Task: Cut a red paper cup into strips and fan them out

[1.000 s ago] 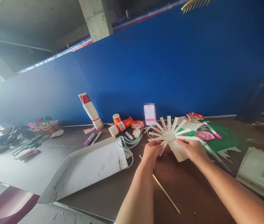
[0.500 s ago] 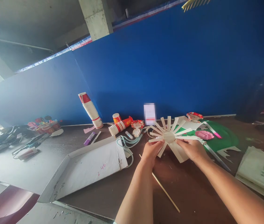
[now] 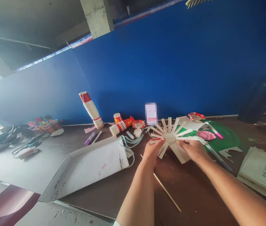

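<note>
Between my two hands is a paper cup cut into strips [image 3: 170, 138], its round base in the middle and its pale strips fanned out like petals. My left hand [image 3: 154, 150] pinches it at the left, thumb near the base. On the other side my right hand [image 3: 192, 150] grips it, with a wider uncut part hanging down beside the fingers. The cut cup is held above the dark table. Below my left wrist a thin wooden stick [image 3: 168, 193] lies on the tabletop, partly hidden by the forearm.
A shallow cardboard box lid [image 3: 88, 169] lies left, a stack of paper cups [image 3: 91, 110] behind it. More cups [image 3: 122, 126], a purple glue stick [image 3: 90, 138] and pale cables [image 3: 135, 143] are near. Right are a green sheet [image 3: 229, 138], a pink marker [image 3: 219, 136] and a book [image 3: 262, 172].
My left fingers have shifted slightly along the strips near the base. The cut cup stays in nearly the same place, and the camera view has moved a little.
</note>
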A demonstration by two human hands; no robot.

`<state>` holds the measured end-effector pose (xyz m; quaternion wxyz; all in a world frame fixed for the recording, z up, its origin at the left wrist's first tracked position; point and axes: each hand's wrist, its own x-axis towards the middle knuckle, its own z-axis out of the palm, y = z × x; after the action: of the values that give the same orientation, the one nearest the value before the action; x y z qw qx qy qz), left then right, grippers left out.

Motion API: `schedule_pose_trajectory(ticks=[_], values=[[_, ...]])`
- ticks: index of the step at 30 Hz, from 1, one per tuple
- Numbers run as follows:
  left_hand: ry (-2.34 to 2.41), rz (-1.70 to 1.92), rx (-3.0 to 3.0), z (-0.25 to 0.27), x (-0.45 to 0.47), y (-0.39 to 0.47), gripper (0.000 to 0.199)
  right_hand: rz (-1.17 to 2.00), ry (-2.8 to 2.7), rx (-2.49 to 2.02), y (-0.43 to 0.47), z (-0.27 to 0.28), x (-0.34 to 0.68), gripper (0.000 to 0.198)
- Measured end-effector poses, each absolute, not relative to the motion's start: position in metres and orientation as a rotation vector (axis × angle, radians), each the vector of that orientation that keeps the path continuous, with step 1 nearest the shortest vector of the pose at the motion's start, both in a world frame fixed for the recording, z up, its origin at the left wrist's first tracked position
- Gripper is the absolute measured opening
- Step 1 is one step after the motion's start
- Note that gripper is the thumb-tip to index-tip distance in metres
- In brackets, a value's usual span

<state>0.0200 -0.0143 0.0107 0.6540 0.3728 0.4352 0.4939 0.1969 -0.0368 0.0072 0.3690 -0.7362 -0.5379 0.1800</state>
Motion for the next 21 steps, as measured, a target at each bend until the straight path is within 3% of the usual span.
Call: schedule_pose_trajectory(ticks=[4, 11, 21], values=[[0.939, 1.16, 0.84, 0.014, 0.019, -0.014, 0.057, 0.449, -1.392, -1.887, -0.037, 0.006, 0.198, 0.039], [1.053, 1.102, 0.963, 0.006, 0.021, -0.015, 0.037, 0.479, -1.455, -1.854, -0.037, 0.007, 0.194, 0.033], [1.134, 1.075, 0.882, 0.004, 0.021, -0.014, 0.027, 0.524, -1.57, -1.761, -0.04, 0.009, 0.186, 0.033]])
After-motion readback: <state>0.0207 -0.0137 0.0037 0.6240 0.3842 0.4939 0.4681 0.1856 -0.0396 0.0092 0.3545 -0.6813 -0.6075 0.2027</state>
